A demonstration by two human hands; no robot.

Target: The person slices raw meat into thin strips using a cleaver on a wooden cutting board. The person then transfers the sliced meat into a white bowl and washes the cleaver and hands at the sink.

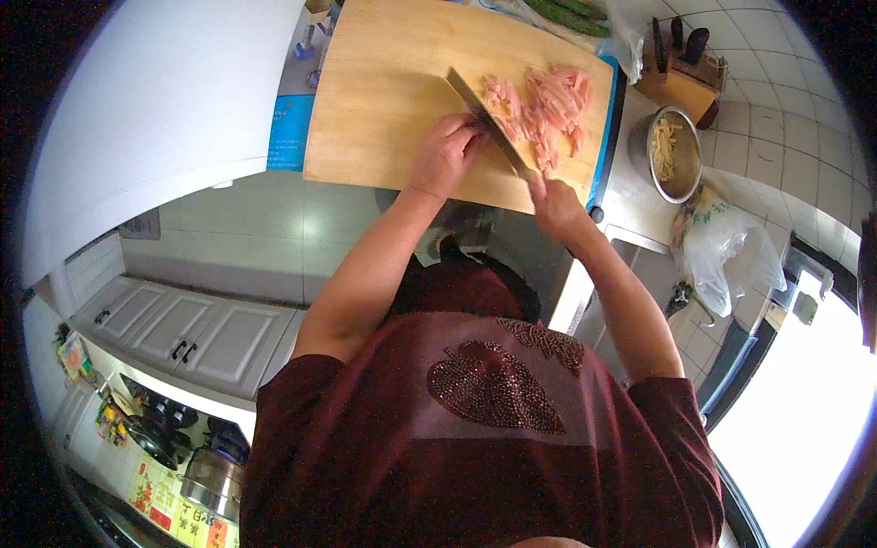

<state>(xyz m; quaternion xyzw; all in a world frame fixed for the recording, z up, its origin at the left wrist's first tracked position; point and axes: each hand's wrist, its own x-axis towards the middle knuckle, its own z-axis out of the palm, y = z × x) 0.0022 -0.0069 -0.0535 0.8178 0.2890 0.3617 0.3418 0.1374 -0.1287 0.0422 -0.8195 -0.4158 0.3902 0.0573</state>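
Note:
A wooden cutting board (384, 75) lies before me at the top of the view. My right hand (558, 205) grips the handle of a cleaver-like kitchen knife (499, 133), its blade running diagonally up and left across the board. Close against the blade's left side is my left hand (449, 151), fingers bent and bunched together. Whatever is under those fingertips is hidden. Right of the blade, strips of pale pink raw meat (558, 99) lie in a loose heap, with smaller pieces (502, 96) beside the steel.
Right of the board stand a metal bowl (664, 154) with pale yellow strips inside and a wooden knife block (678, 82). Green cucumber-like vegetables (569, 15) lie beyond the board. A plastic bag (726, 240) rests near the sink (634, 274). A large white appliance or cabinet (157, 116) bounds the left.

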